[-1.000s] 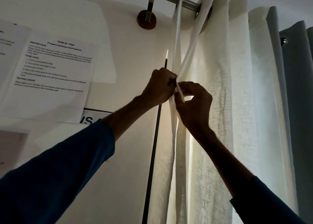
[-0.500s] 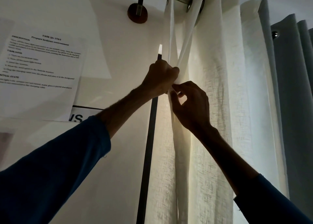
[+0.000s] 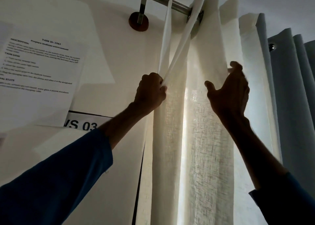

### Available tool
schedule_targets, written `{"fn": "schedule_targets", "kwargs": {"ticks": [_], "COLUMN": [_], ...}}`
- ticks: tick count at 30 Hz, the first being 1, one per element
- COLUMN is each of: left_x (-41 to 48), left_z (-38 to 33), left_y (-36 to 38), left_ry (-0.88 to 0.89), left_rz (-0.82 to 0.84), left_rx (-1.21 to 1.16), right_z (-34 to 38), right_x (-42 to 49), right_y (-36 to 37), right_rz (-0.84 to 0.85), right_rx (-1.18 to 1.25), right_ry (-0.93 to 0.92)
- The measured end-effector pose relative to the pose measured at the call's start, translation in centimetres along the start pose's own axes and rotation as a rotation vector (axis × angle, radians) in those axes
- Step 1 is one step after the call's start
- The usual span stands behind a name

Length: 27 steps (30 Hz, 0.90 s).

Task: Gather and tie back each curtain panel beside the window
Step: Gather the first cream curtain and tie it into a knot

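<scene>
A cream sheer curtain panel (image 3: 201,139) hangs in folds from a metal rod (image 3: 177,3), lit from behind. Two white tie strips (image 3: 172,54) run down from the rod and cross just above my left hand (image 3: 150,92), which grips them in a fist against the curtain's left edge. My right hand (image 3: 230,88) is off to the right, spread wide with thumb out and fingertips hooked at a fold of the cream panel. It holds nothing that I can make out.
A grey-blue curtain panel (image 3: 293,88) hangs at the right on the same rod. The rod's bracket (image 3: 139,22) is fixed to the wall. Printed paper sheets (image 3: 39,71) are stuck on the wall at left. A dark vertical frame edge (image 3: 139,182) runs below my left arm.
My right hand let go of the tie strips beside my left hand and moved right and up onto the curtain folds. My left hand kept its grip on the strips.
</scene>
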<state>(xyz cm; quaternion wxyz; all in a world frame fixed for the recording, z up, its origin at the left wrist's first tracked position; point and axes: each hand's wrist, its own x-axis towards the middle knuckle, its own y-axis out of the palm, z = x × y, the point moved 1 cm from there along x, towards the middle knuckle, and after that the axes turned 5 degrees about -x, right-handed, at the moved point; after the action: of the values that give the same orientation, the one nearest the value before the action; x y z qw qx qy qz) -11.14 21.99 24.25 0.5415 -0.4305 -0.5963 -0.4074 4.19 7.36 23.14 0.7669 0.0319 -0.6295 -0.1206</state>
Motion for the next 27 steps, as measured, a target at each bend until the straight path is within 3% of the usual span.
{"fn": "schedule_targets", "kwargs": {"ticks": [2,7,10,17,20,27], "left_x": [-0.1,-0.1,0.2,0.9,0.6,-0.1], "left_z": [0.2,0.6,1.8,3.0,3.5,1.6], "left_y": [-0.2,-0.8,-1.1,-2.3,-2.7,-3.7], "left_ry": [0.011,0.087,0.144,0.091,0.117,0.146], "left_rz": [-0.011,-0.025,-0.017,0.041,0.027,0.005], "left_rx": [0.013,0.069,0.052,0.104,0.064,0.123], "right_z": [0.2,3.0,6.5,12.1,10.1,3.9], "right_x": [-0.4,-2.1,-3.0,-2.4,-3.3,-4.9], "right_y": [0.5,3.1,4.6,5.0,4.9,4.0], "right_rz": [0.102,0.087,0.196,0.219,0.249,0.229], "right_rx": [-0.021,-0.019,0.042,0.116,0.11,-0.059], "right_ry": [0.029,-0.152,-0.261,-0.471,-0.455,-0.219]}}
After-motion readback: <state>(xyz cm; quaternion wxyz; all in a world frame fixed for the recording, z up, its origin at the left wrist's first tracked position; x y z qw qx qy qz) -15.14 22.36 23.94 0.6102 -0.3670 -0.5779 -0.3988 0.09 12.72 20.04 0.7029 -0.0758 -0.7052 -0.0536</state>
